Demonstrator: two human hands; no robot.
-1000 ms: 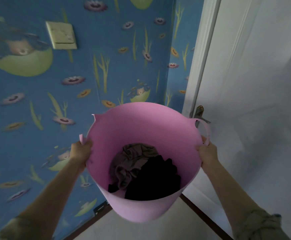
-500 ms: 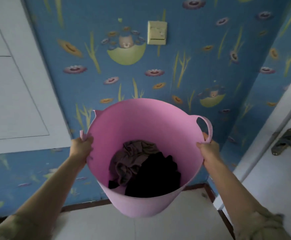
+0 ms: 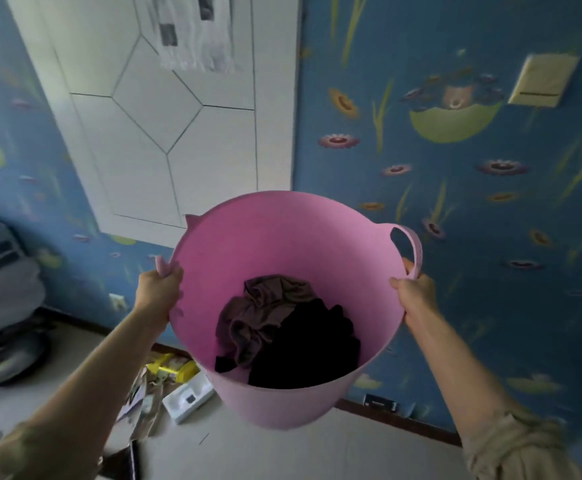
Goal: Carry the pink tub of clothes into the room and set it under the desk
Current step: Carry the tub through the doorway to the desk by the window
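Note:
I hold the pink tub (image 3: 282, 237) in the air in front of me, above the floor. Brown and black clothes (image 3: 282, 327) lie bunched in its bottom. My left hand (image 3: 159, 289) grips the left handle at the rim. My right hand (image 3: 414, 294) grips the right handle loop. The tub tilts slightly toward me. No desk is in view.
A blue patterned wall with a light switch (image 3: 542, 79) stands close ahead. A white panelled cabinet (image 3: 165, 126) hangs left of centre. Yellow packets and a white box (image 3: 187, 398) lie on the floor below the tub. A chair with a chrome base (image 3: 2, 355) stands at far left.
The view has swung left: the white door has left the frame, the light switch moved to the upper right, and the cabinet, floor clutter and chair came into view. Both hands keep their grip.

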